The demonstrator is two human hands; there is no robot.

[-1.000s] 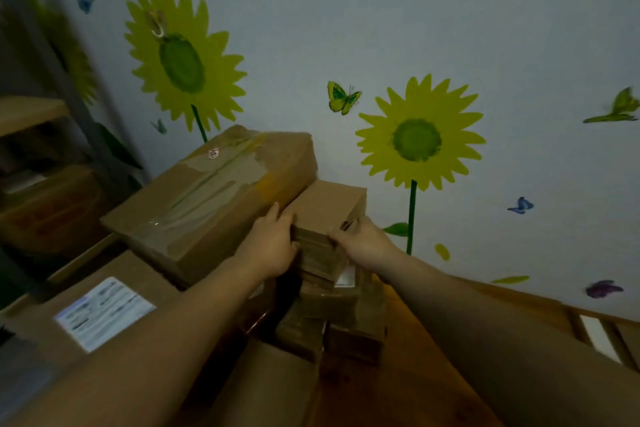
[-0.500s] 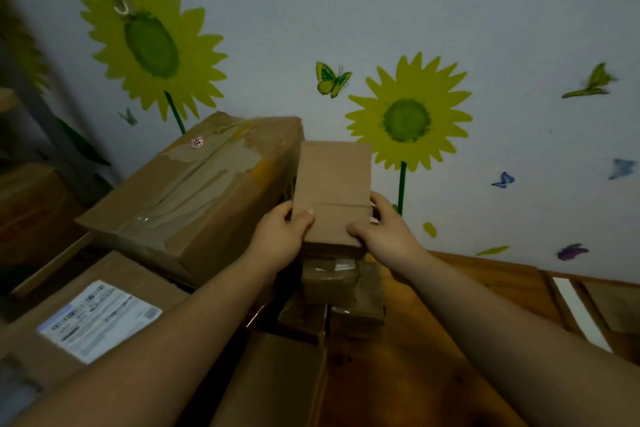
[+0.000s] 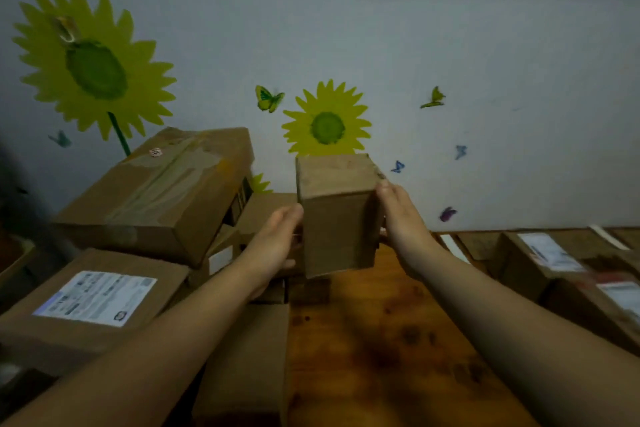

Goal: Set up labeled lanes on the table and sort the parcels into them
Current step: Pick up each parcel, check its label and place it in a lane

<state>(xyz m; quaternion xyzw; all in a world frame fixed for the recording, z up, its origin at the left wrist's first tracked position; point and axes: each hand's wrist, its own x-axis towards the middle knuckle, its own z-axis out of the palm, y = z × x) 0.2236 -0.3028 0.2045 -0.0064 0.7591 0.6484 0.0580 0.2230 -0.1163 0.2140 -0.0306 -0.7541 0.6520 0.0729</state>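
Observation:
A small plain cardboard parcel [image 3: 337, 215] is held up in the air above the wooden table [image 3: 384, 350], tilted with one end toward me. My left hand [image 3: 277, 246] presses its left side and my right hand [image 3: 401, 218] presses its right side. To the left lies a heap of parcels: a big taped box [image 3: 162, 191] on top, a flat box with a white shipping label [image 3: 93, 302] in front of it, and smaller boxes [image 3: 270, 211] behind my left hand. More labelled parcels [image 3: 543, 256] lie in a row at the right.
A pale wall with sunflower [image 3: 327, 125] and butterfly stickers stands right behind the table. Another plain box [image 3: 249, 367] lies at the front between my forearms. Bare wood shows in the table's middle.
Both hands lifted the small parcel off the stack of small boxes and carried it up and to the right. My view swung right, bringing the row of labelled parcels into sight.

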